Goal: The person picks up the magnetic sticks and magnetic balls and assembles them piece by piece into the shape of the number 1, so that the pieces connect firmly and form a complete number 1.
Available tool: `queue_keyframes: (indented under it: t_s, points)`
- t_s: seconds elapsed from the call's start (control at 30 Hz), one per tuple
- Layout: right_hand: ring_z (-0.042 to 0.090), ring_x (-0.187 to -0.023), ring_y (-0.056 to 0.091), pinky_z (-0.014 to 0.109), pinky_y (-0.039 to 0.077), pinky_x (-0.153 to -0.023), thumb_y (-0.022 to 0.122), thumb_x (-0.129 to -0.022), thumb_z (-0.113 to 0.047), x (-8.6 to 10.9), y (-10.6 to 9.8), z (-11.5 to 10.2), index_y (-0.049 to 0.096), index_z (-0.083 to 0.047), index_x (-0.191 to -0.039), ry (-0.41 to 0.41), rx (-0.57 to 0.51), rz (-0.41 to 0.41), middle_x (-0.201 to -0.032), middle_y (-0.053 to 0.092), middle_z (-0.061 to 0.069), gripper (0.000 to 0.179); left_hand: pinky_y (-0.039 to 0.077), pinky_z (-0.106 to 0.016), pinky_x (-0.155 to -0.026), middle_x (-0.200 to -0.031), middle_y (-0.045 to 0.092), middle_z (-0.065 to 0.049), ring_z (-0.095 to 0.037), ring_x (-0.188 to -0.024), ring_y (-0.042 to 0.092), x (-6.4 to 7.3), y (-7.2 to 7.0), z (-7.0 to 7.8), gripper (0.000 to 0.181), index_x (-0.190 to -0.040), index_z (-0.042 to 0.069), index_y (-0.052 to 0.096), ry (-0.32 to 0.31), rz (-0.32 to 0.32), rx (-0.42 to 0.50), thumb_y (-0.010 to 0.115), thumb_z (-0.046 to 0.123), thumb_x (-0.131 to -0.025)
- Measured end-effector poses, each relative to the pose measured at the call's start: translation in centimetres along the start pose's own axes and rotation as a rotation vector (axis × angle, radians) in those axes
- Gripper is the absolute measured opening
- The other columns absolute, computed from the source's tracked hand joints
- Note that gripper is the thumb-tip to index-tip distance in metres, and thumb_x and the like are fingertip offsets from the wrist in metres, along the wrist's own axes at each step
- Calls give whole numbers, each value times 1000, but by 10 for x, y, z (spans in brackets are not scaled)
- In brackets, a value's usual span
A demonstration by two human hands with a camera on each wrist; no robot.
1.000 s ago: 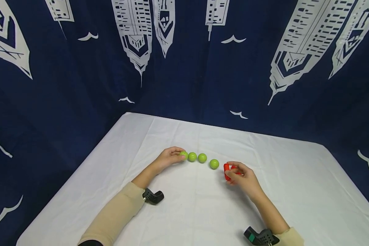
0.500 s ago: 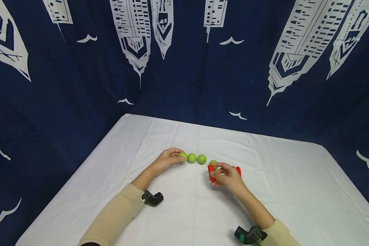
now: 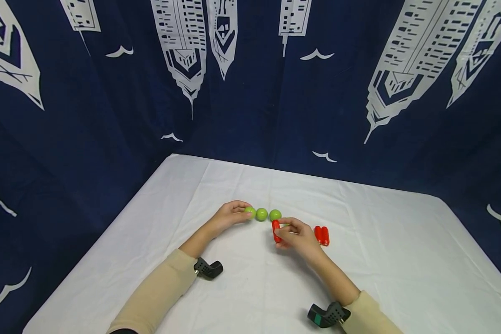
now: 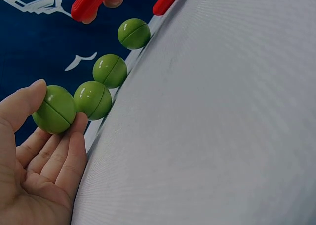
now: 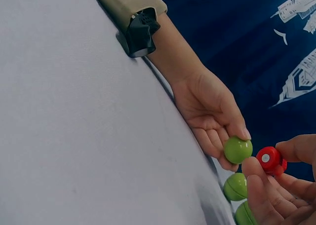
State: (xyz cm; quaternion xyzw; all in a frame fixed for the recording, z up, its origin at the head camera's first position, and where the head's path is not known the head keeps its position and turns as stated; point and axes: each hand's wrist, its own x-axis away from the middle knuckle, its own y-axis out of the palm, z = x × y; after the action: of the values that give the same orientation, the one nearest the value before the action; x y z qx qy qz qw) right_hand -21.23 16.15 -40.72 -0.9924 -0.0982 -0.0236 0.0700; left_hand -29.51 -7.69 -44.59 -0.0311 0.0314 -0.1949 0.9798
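Note:
My left hand rests at the left end of a row of glossy green balls and holds the end ball between thumb and fingers. A seam line runs round each ball. Beside it lie a second ball and a third ball; a fourth ball is mostly hidden behind my right hand in the head view. My right hand pinches a red round-ended cylinder upright, just in front of the third ball. In the right wrist view, a pale dot marks the cylinder's end.
Two more red cylinders lie side by side, right of my right hand. A white cloth covers the table. Behind it hangs a dark blue curtain with white building prints. Black devices sit on both wrists.
My right hand has moved left with the red cylinder, past the fourth ball to the third. The two other red cylinders have come into view behind it. My left hand stays on its ball.

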Motion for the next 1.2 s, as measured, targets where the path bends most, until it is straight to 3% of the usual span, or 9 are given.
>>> queue_keyframes:
  t_s: [0.3, 0.43, 0.97, 1.2]
  points:
    - [17, -64, 68, 27, 58, -64, 65, -91, -5, -10, 13, 5, 54, 10, -125, -25, 3, -17, -86, 65, 9, 39, 53, -35, -92, -103, 65, -5, -11, -91, 61, 3, 0, 8, 36, -121, -7, 58, -16, -21, -7, 69, 8, -90]
    - [16, -64, 67, 27, 58, -64, 65, -91, -5, -12, 17, 5, 53, 11, -125, -23, -1, -22, -86, 64, 9, 40, 52, -35, -92, -104, 65, -5, -11, -92, 61, -1, 0, 0, 39, -123, -5, 58, -7, -14, -9, 70, 12, -90]
    - [14, -63, 67, 25, 57, -62, 62, -91, -2, -18, 32, 0, 50, 15, -125, -36, -73, -56, -87, 67, 8, 40, 53, -30, -88, -105, 65, -9, -15, -95, 62, 0, -1, -1, 35, -119, -3, 60, 15, -3, -19, 71, 13, -89]
    - [13, -63, 66, 24, 57, -61, 60, -92, -1, -21, 37, 2, 49, 15, -126, -34, -55, -62, -87, 66, 9, 39, 53, -30, -88, -107, 65, -9, -15, -96, 62, 0, -1, -1, 36, -121, -3, 59, 12, -7, -28, 69, 14, -91]
